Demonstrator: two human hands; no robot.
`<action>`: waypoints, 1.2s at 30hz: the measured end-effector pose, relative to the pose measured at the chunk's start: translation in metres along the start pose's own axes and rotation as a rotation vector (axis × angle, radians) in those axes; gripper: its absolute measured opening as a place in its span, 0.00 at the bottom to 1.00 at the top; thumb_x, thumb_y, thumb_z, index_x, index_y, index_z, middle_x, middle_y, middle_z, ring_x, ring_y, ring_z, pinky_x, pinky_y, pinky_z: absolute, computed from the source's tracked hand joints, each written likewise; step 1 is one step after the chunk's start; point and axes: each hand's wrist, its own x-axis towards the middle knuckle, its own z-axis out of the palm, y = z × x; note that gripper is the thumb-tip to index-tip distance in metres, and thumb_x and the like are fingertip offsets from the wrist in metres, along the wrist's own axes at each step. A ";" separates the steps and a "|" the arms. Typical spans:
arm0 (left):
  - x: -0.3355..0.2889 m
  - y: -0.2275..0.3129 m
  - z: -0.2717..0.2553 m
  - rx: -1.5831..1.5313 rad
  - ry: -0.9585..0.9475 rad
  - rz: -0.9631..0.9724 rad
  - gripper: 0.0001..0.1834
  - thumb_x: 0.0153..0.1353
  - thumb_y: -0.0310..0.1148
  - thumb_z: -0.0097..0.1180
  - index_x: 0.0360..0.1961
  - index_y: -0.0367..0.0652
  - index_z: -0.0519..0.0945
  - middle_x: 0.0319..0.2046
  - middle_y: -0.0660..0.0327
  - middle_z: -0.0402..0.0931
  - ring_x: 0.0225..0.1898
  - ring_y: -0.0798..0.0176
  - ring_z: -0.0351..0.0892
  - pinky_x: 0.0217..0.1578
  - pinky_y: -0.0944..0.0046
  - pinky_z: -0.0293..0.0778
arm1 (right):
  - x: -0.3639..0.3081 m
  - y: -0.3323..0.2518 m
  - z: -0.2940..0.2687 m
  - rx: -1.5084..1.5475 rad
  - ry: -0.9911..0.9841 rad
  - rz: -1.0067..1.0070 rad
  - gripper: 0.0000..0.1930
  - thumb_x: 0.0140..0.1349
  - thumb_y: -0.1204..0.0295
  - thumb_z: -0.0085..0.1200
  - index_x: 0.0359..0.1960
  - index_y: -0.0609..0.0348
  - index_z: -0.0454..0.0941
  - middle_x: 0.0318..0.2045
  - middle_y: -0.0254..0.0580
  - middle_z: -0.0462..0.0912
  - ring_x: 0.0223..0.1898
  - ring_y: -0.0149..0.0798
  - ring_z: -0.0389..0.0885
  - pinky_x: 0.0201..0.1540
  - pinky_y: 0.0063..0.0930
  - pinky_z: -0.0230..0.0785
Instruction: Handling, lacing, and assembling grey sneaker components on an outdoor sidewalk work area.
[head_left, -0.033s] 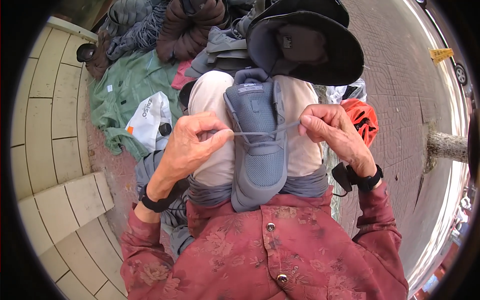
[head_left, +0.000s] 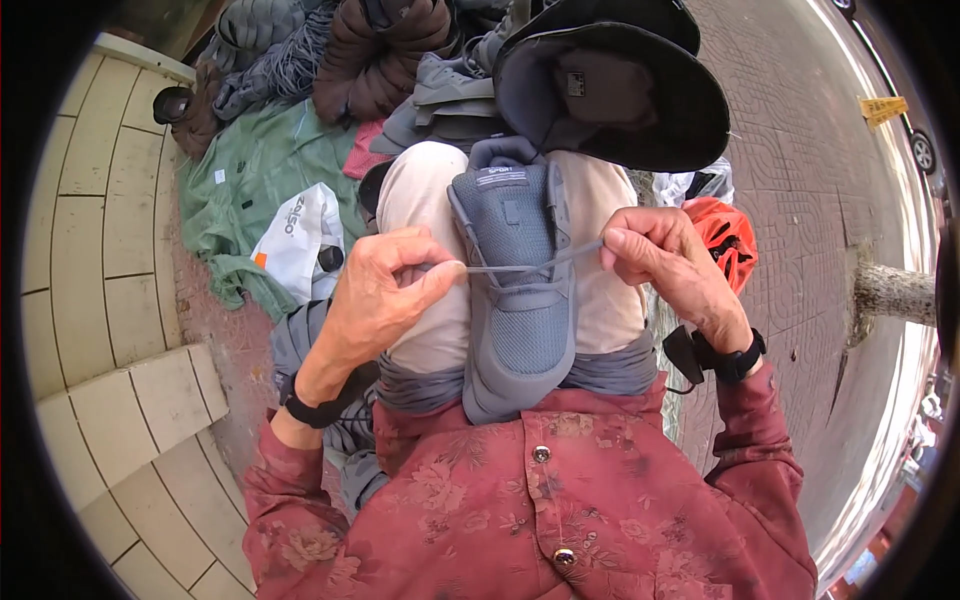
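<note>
Head view: one grey shoe [head_left: 525, 340], toe toward you, lying between your knees [head_left: 420, 190], its upper part midway between the two grips. Your left hand [head_left: 385, 290] pinches the lace [head_left: 505, 269] off the shoe's left side; your right hand [head_left: 665, 250] pinches it off the right, the lace spanning the shoe.

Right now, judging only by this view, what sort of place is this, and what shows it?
Probably outdoors, on a roadside walkway: patterned paving covers the ground, a tree trunk stands at the right, and a car wheel shows beyond.
</note>
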 end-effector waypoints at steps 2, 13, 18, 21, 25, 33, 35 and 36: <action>-0.007 -0.001 0.000 0.028 0.017 -0.021 0.08 0.60 0.28 0.61 0.27 0.35 0.84 0.20 0.67 0.67 0.22 0.74 0.61 0.24 0.68 0.54 | 0.003 0.004 -0.004 0.201 -0.016 0.015 0.18 0.73 0.62 0.53 0.27 0.61 0.78 0.17 0.19 0.60 0.20 0.18 0.51 0.22 0.19 0.41; -0.031 -0.026 0.000 -0.033 0.081 -0.060 0.08 0.58 0.29 0.65 0.26 0.36 0.82 0.23 0.66 0.72 0.23 0.73 0.65 0.24 0.68 0.59 | -0.004 0.020 -0.014 0.241 -0.067 0.094 0.17 0.73 0.62 0.54 0.28 0.62 0.77 0.19 0.22 0.65 0.20 0.19 0.53 0.24 0.19 0.45; -0.039 -0.041 -0.028 -0.056 0.048 -0.128 0.07 0.60 0.27 0.60 0.26 0.35 0.79 0.33 0.66 0.72 0.27 0.75 0.64 0.27 0.73 0.58 | -0.009 0.014 -0.028 -0.205 -0.067 0.086 0.12 0.69 0.67 0.59 0.33 0.66 0.81 0.21 0.27 0.74 0.26 0.23 0.70 0.30 0.20 0.62; -0.045 -0.052 -0.052 -0.134 0.061 -0.096 0.10 0.60 0.27 0.59 0.23 0.36 0.75 0.41 0.61 0.72 0.28 0.76 0.63 0.27 0.74 0.62 | -0.014 0.012 -0.041 -0.525 -0.098 0.001 0.09 0.65 0.70 0.62 0.36 0.66 0.82 0.26 0.32 0.78 0.30 0.28 0.73 0.36 0.26 0.65; -0.076 -0.070 -0.094 -0.702 0.183 -0.268 0.15 0.69 0.38 0.55 0.26 0.40 0.76 0.46 0.58 0.77 0.25 0.75 0.64 0.26 0.75 0.62 | -0.027 0.046 -0.076 -1.060 0.234 -0.259 0.06 0.57 0.73 0.64 0.33 0.62 0.84 0.32 0.43 0.81 0.35 0.42 0.79 0.39 0.30 0.69; -0.142 -0.119 -0.142 -1.662 0.748 -0.017 0.13 0.74 0.34 0.51 0.34 0.37 0.79 0.47 0.53 0.82 0.45 0.60 0.85 0.45 0.62 0.85 | -0.052 0.151 -0.135 0.309 0.733 0.113 0.02 0.60 0.77 0.56 0.34 0.60 0.80 0.28 0.42 0.85 0.22 0.37 0.83 0.25 0.27 0.76; -0.153 -0.124 -0.151 -1.660 0.781 0.092 0.12 0.73 0.34 0.52 0.35 0.36 0.78 0.48 0.52 0.82 0.48 0.59 0.84 0.46 0.61 0.85 | -0.062 0.165 -0.152 0.788 0.792 0.127 0.11 0.61 0.78 0.55 0.46 0.58 0.77 0.36 0.43 0.83 0.37 0.41 0.85 0.43 0.42 0.79; -0.157 -0.122 -0.156 -1.668 0.837 0.116 0.12 0.72 0.33 0.53 0.36 0.35 0.78 0.48 0.52 0.82 0.50 0.58 0.83 0.47 0.59 0.85 | -0.064 0.176 -0.163 0.945 0.825 0.019 0.09 0.61 0.78 0.56 0.44 0.58 0.78 0.34 0.42 0.83 0.37 0.42 0.85 0.44 0.43 0.79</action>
